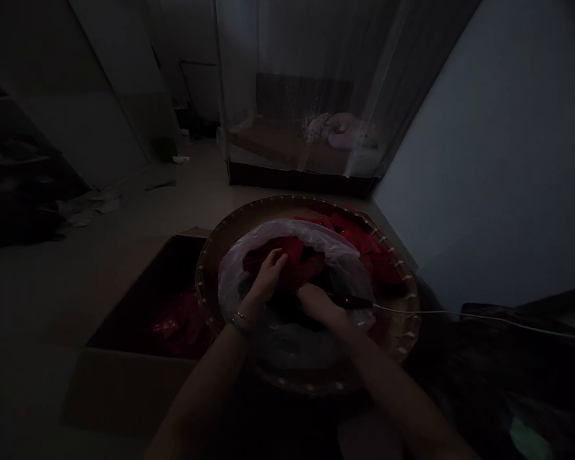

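Head view, dark: left hand (268, 276) at a flat dark-red piece (294, 259) inside an open translucent white plastic bag (230, 275), fingers curled over its near side; can't tell if that grip is closed on it. Right hand (319, 303) just beside, lower, fingers lost in shadow, grip state can't tell; slim black device with a small red light (359, 301) lies beside it, white cord (436, 312) running right. Bag sits in a round woven bamboo tray (202, 268), glossy red pieces (357, 237) along its far right. Brown cardboard box (124, 377) at left, more red stuff inside.
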`<action>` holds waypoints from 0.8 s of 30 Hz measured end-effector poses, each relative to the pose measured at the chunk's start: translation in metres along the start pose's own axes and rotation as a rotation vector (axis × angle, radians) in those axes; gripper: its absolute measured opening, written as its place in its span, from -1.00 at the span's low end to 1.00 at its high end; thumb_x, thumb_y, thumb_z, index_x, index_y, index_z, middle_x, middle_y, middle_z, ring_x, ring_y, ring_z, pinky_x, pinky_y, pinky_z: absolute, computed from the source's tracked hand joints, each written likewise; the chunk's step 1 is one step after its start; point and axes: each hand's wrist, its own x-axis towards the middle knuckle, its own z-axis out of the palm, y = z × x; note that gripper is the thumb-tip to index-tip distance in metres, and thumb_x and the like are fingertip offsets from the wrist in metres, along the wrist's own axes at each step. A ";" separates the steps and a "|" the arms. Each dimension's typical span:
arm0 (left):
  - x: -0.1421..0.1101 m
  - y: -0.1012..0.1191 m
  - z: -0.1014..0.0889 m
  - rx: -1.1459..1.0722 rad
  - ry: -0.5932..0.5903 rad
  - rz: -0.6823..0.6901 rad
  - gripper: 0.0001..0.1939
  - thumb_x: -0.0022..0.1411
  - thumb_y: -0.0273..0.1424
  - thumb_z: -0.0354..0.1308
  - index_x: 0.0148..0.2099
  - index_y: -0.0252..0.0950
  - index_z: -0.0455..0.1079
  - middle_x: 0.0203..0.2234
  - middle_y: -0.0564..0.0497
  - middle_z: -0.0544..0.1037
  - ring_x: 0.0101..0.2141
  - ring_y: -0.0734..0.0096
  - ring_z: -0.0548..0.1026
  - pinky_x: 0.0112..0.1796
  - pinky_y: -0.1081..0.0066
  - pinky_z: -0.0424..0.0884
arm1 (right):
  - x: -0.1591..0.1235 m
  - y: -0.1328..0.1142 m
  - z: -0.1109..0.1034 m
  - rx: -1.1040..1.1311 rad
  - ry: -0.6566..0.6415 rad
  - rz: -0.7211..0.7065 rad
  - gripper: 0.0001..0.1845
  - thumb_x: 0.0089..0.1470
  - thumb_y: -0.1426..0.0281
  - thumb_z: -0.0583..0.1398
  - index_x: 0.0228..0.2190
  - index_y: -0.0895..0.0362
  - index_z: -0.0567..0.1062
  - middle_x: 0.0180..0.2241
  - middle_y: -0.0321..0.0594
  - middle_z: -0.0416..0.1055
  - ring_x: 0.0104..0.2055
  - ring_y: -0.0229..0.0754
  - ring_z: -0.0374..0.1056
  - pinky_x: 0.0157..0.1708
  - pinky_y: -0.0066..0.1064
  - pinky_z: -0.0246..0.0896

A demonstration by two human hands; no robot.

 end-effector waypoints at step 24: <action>-0.017 -0.001 0.004 0.648 -0.382 0.512 -0.42 -0.01 -0.69 -0.03 0.09 -0.26 0.22 0.02 -0.08 0.39 0.03 0.31 0.35 0.07 0.29 0.22 | -0.018 0.043 -0.034 1.324 0.701 0.212 -0.64 -0.25 0.23 0.31 -0.38 0.17 0.45 -0.57 -0.35 0.35 -0.65 -0.38 0.20 -0.70 -0.54 0.09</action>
